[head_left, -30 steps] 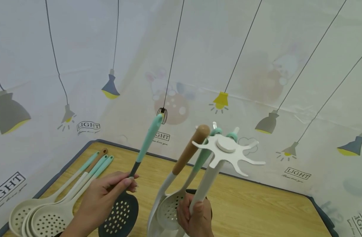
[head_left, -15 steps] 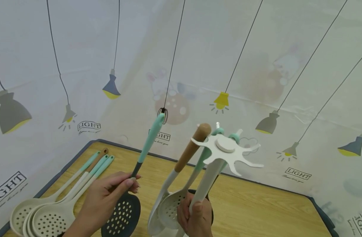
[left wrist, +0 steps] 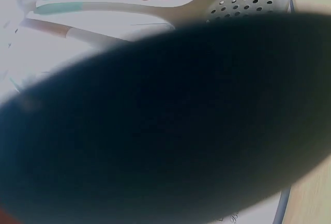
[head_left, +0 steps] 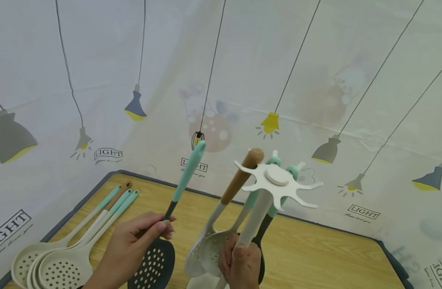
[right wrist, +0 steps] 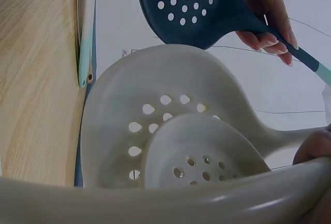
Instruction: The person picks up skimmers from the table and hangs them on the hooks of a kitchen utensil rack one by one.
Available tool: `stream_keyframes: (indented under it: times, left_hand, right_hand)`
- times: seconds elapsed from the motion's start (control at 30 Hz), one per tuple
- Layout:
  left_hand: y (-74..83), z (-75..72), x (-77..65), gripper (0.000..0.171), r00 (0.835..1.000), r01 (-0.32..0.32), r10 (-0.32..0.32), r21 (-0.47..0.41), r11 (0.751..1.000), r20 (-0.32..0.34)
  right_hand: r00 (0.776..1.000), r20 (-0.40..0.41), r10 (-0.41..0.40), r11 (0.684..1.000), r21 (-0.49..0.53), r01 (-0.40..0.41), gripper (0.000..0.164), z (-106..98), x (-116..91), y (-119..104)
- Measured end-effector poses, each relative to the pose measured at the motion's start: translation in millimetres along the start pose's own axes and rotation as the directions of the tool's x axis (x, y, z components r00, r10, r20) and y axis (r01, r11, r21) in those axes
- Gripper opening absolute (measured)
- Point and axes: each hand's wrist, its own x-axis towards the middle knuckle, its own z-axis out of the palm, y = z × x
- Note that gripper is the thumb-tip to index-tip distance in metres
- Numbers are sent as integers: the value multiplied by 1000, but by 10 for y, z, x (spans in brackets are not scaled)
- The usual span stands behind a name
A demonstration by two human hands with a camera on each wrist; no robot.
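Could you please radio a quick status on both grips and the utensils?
Left grip pinches dark skimmer by its neck. Right grip holds white stand by its post. Brown-handled utensil between skimmer and stand, possibly in the way.

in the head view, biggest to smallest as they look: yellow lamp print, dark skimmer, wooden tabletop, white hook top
1. Wooden tabletop
2. Dark skimmer, handle included, partly behind the left hand
3. White hook top
4. Yellow lamp print

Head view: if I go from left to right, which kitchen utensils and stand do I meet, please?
Pile of beige utensils, dark perforated skimmer in the left hand, brown-handled utensil, star-topped white stand gripped by the right hand.
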Motion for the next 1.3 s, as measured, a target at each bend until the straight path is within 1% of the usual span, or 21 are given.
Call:
stream_keyframes:
  times: [0.1,0.27,0.43,0.53,0.77,0.93,1.03,1.2,1.3]
  left_hand:
    - [4,7,-8,21,1000,4,-4,6,1000,-1]
    - [20,23,-11,22,1000,10,-10,3,1000,1]
    - [40,39,-13,23,1000,19,-19,11,1000,0]
    - [48,49,-15,22,1000,14,-14,12,1000,-3]
    - [61,60,-14,23,1000,-2,2,9,1000,0]
    - [55,73,-15,22,1000,-25,25,-12,1000,7]
    - [53,84,-17,21,1000,-30,30,-10,999,3]
    - [61,102,-23,21,999,-34,34,-4,999,-10]
    - [68,123,-21,21,998,-65,65,-5,998,-19]
  right_hand:
    - [999,-15,-33,999,-34,33,61,12,1,2]
    - [997,-69,-38,995,-97,31,60,24,5,-22]
    - [993,-111,-42,993,-114,29,58,34,2,-31]
    - [990,-124,-66,991,-124,51,58,37,3,-23]
    - [976,-185,-116,970,-233,71,56,33,9,-18]
    - [973,-194,-127,974,-210,85,54,27,17,-13]
    - [973,-190,-134,974,-204,94,53,30,17,-2]
    - [975,-186,-124,974,-212,83,53,46,19,8]
    - [977,-188,-104,979,-194,67,52,47,15,6]
